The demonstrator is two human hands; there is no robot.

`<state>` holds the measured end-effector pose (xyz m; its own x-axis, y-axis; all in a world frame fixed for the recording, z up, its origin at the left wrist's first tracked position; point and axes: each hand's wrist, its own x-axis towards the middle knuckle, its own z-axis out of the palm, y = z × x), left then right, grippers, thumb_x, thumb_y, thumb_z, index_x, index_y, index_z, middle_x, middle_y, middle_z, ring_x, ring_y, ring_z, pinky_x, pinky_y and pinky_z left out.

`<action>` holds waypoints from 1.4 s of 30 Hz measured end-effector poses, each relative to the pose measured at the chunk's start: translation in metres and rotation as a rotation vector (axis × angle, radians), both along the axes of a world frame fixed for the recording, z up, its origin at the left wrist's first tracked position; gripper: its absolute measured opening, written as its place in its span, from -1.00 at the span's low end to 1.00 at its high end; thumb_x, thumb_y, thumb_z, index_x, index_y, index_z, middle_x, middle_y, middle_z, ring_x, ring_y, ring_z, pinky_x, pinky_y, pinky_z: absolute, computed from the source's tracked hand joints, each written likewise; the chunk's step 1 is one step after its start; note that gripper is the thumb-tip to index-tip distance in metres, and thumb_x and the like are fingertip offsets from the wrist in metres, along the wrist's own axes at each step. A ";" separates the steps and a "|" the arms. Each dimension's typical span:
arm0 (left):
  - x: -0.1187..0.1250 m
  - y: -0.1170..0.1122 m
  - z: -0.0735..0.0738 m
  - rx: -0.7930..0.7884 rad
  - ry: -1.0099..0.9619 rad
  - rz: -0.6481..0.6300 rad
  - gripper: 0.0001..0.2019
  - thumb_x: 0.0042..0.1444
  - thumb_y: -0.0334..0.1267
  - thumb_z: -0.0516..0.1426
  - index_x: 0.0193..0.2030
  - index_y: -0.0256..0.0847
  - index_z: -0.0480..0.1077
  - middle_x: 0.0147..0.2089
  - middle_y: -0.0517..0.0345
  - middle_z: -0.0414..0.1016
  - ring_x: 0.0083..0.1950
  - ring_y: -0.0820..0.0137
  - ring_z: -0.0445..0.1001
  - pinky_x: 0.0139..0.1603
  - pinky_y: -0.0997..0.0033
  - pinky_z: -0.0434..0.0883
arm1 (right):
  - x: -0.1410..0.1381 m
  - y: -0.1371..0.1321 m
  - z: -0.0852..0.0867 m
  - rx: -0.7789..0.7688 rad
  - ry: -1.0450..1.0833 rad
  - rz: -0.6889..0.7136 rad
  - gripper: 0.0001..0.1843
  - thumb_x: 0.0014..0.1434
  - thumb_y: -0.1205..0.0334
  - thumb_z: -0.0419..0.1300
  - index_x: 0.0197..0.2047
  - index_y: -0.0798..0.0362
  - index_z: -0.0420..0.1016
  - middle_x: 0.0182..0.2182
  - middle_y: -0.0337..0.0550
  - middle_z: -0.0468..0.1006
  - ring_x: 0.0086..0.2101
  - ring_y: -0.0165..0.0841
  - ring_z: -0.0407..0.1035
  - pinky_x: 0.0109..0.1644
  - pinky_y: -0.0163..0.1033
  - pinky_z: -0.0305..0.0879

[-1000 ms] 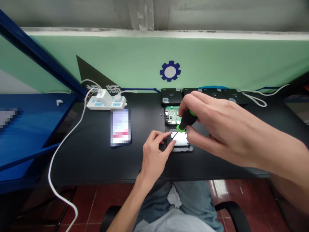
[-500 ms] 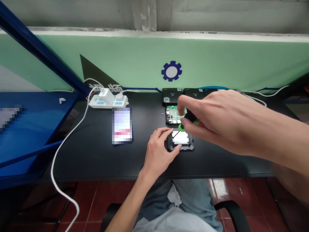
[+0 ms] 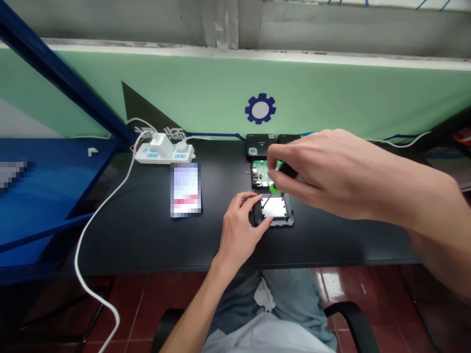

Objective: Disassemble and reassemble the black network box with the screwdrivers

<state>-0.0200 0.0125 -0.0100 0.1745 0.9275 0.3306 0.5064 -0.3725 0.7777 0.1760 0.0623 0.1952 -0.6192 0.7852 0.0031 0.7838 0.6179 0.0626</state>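
A small black casing with a silvery plate inside (image 3: 275,210) lies near the front of the black table (image 3: 147,235). My left hand (image 3: 241,228) grips its left edge, thumb and fingers pinched around the rim. My right hand (image 3: 316,166) is closed around a green and black screwdriver (image 3: 276,180). The thin shaft slants down to the casing's upper left corner. Just behind the casing lies a green circuit board (image 3: 260,174), partly hidden by my right hand.
A phone (image 3: 186,190) lies left of the casing. A white power strip (image 3: 164,154) with a plugged charger and white cable (image 3: 99,215) sits at the back left. Black boxes (image 3: 259,144) stand along the wall. Tiny screws (image 3: 246,172) lie beside the board. A blue frame stands at the left.
My right hand has moved a little back and left with the screwdriver, whose tip now points at the casing's upper left corner. My left hand has shifted its grip along the casing's left edge.
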 end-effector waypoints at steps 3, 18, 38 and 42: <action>0.000 -0.001 0.002 -0.014 -0.026 0.012 -0.67 0.21 -0.39 0.55 0.06 -0.10 0.67 0.23 0.03 0.67 -0.03 0.27 0.71 0.13 0.18 0.73 | 0.000 0.000 -0.001 -0.030 0.049 0.053 -0.76 0.57 0.04 0.12 0.01 -0.02 0.53 -0.38 -0.16 0.58 -0.47 -0.29 0.21 -0.31 -0.10 -0.02; 0.002 -0.001 0.003 -0.037 -0.052 0.009 -0.71 0.22 -0.41 0.56 0.00 -0.11 0.67 0.20 0.05 0.70 0.04 0.23 0.71 0.21 0.14 0.72 | 0.002 -0.006 -0.009 0.122 -0.003 -0.048 -0.58 0.61 -0.20 0.12 -0.08 -0.05 0.54 -0.59 -0.23 0.36 -0.59 -0.29 0.14 -0.30 -0.08 -0.15; 0.003 -0.001 0.007 -0.037 -0.033 0.022 -0.68 0.19 -0.42 0.58 -0.01 -0.12 0.65 0.14 0.09 0.71 0.10 0.20 0.71 0.16 0.21 0.69 | -0.005 -0.010 -0.005 -0.001 0.033 -0.008 -0.58 0.63 -0.02 -0.09 -0.16 -0.06 0.47 -0.57 -0.25 0.32 -0.54 -0.29 -0.04 -0.27 -0.05 -0.17; 0.003 -0.001 0.006 -0.034 -0.026 0.018 -0.67 0.20 -0.43 0.58 0.00 -0.13 0.65 0.14 0.09 0.71 0.07 0.21 0.71 0.16 0.21 0.70 | -0.003 -0.011 -0.002 -0.049 0.062 -0.015 -0.69 0.58 -0.01 0.00 -0.16 -0.05 0.39 -0.46 -0.18 0.44 -0.48 -0.28 0.12 -0.27 -0.06 -0.07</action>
